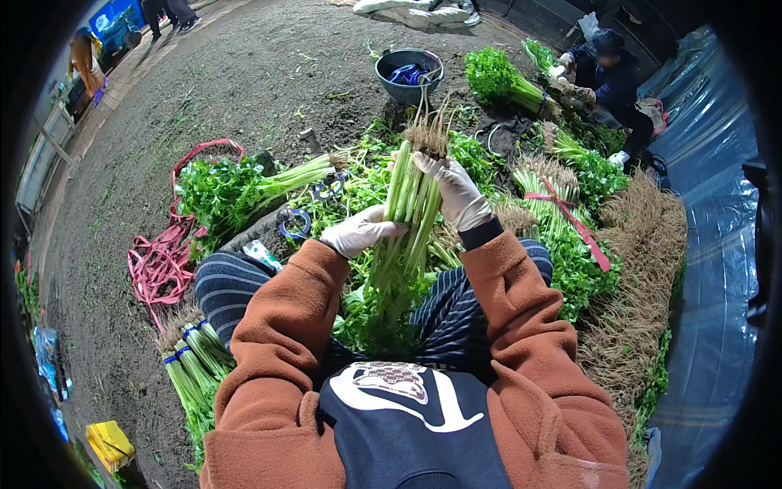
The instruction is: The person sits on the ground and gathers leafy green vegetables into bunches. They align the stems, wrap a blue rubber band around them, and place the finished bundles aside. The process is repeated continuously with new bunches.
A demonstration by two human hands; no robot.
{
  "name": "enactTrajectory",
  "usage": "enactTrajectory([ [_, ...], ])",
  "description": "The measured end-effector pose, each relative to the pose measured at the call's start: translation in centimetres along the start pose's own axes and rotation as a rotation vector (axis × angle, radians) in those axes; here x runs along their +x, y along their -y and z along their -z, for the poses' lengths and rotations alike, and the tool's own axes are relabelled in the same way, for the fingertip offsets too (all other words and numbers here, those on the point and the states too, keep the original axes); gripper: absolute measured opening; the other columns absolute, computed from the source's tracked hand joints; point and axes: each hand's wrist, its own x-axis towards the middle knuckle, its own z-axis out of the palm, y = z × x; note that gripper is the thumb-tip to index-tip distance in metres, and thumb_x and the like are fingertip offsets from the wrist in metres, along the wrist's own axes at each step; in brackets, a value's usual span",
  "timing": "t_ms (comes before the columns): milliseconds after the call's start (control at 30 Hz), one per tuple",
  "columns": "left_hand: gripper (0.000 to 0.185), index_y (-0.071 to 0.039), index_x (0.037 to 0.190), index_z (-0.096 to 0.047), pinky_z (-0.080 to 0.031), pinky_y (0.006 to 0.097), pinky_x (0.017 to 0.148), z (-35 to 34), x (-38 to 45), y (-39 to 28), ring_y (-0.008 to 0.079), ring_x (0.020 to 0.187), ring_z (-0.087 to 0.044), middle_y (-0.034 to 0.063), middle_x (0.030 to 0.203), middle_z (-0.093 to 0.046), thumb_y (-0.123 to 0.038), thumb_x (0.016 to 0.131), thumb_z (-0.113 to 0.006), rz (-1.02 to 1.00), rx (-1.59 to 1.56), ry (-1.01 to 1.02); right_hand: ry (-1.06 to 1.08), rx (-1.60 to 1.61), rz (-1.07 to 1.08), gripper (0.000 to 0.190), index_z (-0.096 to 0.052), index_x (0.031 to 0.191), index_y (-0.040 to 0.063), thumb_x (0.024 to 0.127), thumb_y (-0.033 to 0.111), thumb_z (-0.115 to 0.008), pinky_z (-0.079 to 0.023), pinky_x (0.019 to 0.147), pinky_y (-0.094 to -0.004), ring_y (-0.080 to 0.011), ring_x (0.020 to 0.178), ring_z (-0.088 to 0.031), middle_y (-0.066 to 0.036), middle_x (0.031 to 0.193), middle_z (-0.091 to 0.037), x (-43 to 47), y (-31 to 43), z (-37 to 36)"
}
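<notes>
Both my hands, in pale gloves, hold a bunch of celery (410, 202) with its roots up and its leaves hanging toward my lap. My left hand (365, 231) grips the stalks around their middle. Just below the roots, my right hand (455, 188) clasps the upper end. Loose celery stalks and leaves (366, 165) lie on the ground beyond the bunch. Left of them rests another celery bunch (244, 186), its roots pointing right. A roll of blue tape (295, 224) lies near my left knee.
Pink strapping (162, 269) lies tangled at left, near blue-banded celery bunches (192, 354). At right are a pink-tied bundle (553, 202) and a long row of rooted celery (635, 275) beside plastic sheeting (702, 244). A dark bucket (408, 91) stands ahead. Another person (611, 85) handles celery at upper right.
</notes>
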Motion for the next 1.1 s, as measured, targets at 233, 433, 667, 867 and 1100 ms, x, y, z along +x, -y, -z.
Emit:
enactTrajectory([
  [233,0.046,-0.005,0.120,-0.059,-0.049,0.0308,0.083,-1.9,0.1,-1.5,0.0127,0.094,-0.061,0.0031,0.104,-0.066,-0.040,0.091,-0.063,-0.030,0.129,-0.092,-0.084,-0.142,0.227,0.039,-0.055,0.127,0.004,0.090,0.010,-0.064,-0.047,0.092,-0.0275,-0.0112,0.102,-0.059,-0.003,0.118,-0.062,0.2,-0.8,-0.8],
  [433,0.040,-0.005,0.119,-0.060,-0.050,0.0305,0.082,-1.0,-0.2,-0.7,0.0136,0.091,-0.062,0.0035,0.103,-0.066,-0.034,0.092,-0.063,-0.055,0.093,-0.105,0.047,-0.134,0.096,0.050,-0.044,0.136,0.005,0.091,0.016,-0.063,-0.043,0.098,-0.0299,-0.0146,0.112,-0.055,-0.005,0.128,-0.056,-1.6,1.2,-1.9],
  [667,0.041,-0.006,0.122,-0.060,-0.048,0.0295,0.083,-1.1,-0.1,-1.3,0.0116,0.095,-0.059,0.0015,0.106,-0.065,-0.033,0.091,-0.065,-0.060,0.167,-0.096,-0.011,0.020,0.090,0.039,-0.053,0.127,0.003,0.094,0.021,-0.059,-0.045,0.095,-0.0307,-0.0160,0.108,-0.058,-0.006,0.121,-0.061,-1.0,0.7,-0.7],
  [867,0.042,-0.006,0.122,-0.059,-0.047,0.0300,0.085,-1.3,0.0,-1.0,0.0116,0.096,-0.057,0.0006,0.106,-0.064,-0.032,0.090,-0.065,-0.094,0.114,-0.197,-0.140,-0.079,0.074,0.041,-0.057,0.124,0.002,0.092,0.027,-0.063,-0.040,0.095,-0.0278,-0.0131,0.105,-0.056,-0.004,0.117,-0.062,-1.0,-0.5,-0.2],
  [1100,0.044,-0.006,0.125,-0.057,-0.046,0.0305,0.087,-0.1,0.1,-0.3,0.0117,0.098,-0.056,0.0009,0.108,-0.063,-0.035,0.093,-0.061,-0.004,0.184,-0.057,-0.125,-0.049,0.134,0.040,-0.059,0.120,0.003,0.089,0.029,-0.065,-0.045,0.088,-0.0290,-0.0129,0.098,-0.056,-0.003,0.113,-0.062,-0.1,-0.7,0.4],
])
